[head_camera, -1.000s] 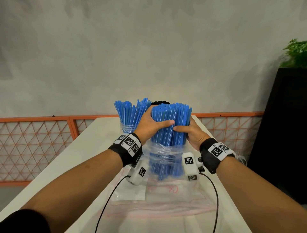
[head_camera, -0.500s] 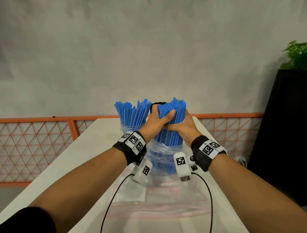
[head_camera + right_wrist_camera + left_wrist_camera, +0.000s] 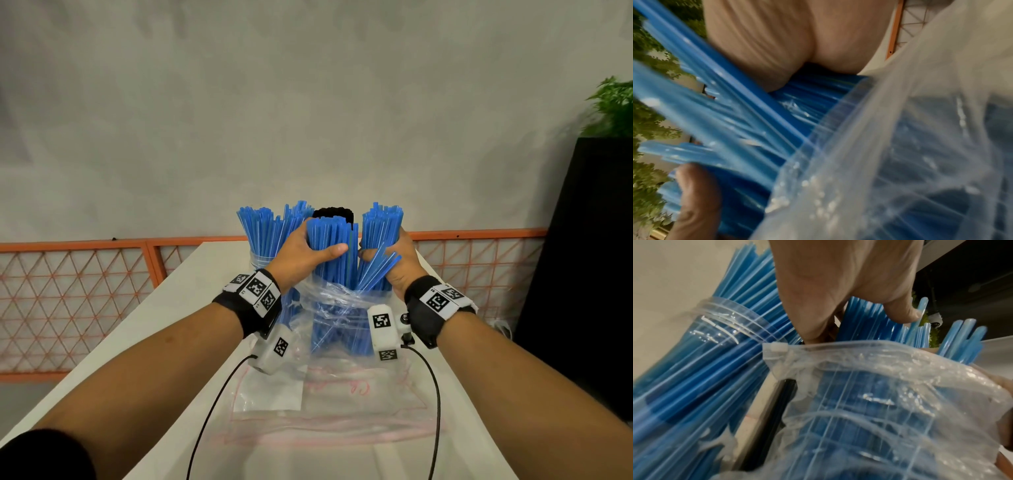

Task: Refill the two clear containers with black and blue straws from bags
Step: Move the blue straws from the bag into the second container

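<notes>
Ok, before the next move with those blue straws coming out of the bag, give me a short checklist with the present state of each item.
1. Left hand grips a bunch of blue straws: ok.
2. Right hand grips a second bunch: ok.
3. Straws all aligned: not ok, a few splay out diagonally under the right hand.
4. Straw bottoms clear of the plastic bag: not ok, they stand inside it.
5. Room in the blue-straw container: cannot tell; it already holds many.
6. Container upright on the table: ok.
</notes>
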A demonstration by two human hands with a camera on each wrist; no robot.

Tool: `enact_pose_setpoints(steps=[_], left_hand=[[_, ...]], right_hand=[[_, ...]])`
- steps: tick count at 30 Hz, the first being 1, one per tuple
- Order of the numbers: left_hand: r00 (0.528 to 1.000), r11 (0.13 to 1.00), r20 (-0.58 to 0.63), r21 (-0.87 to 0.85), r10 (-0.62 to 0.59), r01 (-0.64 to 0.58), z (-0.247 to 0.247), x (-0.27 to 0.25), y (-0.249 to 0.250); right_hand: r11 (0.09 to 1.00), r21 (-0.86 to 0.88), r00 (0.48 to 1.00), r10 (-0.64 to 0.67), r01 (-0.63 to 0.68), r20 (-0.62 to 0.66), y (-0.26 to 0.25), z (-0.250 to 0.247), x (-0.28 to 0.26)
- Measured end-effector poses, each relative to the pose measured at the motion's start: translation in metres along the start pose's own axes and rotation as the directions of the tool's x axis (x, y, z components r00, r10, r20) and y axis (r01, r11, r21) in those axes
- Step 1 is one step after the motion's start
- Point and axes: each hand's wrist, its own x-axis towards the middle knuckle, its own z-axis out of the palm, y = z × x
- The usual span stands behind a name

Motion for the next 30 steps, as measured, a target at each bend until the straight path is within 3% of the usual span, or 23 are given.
enact_pose_setpoints(steps=[5, 9, 12, 18, 21, 24, 27, 30], left_hand=[[0.992, 0.992, -0.1, 0.108, 0.075, -0.064, -0.003, 0.006, 0.008], [0.998, 0.993, -0.052, 0.11, 0.038, -0.032, -0.001, 0.005, 0.005], [0.994, 0.995, -0.107, 0.092, 0.036, -0.026, -0.003, 0.011, 0.008], [0.995, 0.993, -0.091, 0.113, 0.032, -0.022, -0.001, 0.01, 0.001], [0.999, 0.996, -0.042, 0.085, -0.001, 0.004, -0.004, 0.009, -0.002], [0.993, 0.997, -0.115, 0.08, 0.01, -0.001, -0.005, 0.01, 0.002], [0.997, 0.995, -0.074, 0.103, -0.007, 0.015, -0.008, 0.012, 0.004], [0.999, 0.987, -0.006, 0.156, -0.045, 0.045, -0.003, 0.01, 0.003]], right_hand=[[1.0, 0.0, 1.0, 0.006, -0.006, 0.001, -0.001, 0.003, -0.002], [0.999, 0.033, 1.0, 0.007, -0.006, -0.029, -0.002, 0.005, 0.0], [0.996, 0.087, 0.999, 0.014, -0.012, -0.03, -0.001, 0.006, 0.001], [0.999, -0.035, 0.999, -0.031, 0.03, -0.034, 0.002, 0.003, 0.0], [0.974, 0.225, 0.997, 0.055, -0.042, -0.054, -0.003, 0.008, 0.005], [0.886, 0.451, 0.989, 0.143, -0.109, -0.041, -0.005, 0.01, 0.006], [0.867, 0.468, 0.975, 0.218, -0.17, -0.05, -0.003, 0.008, 0.006], [0.846, 0.512, 0.984, 0.18, -0.15, -0.008, -0.004, 0.009, 0.006]])
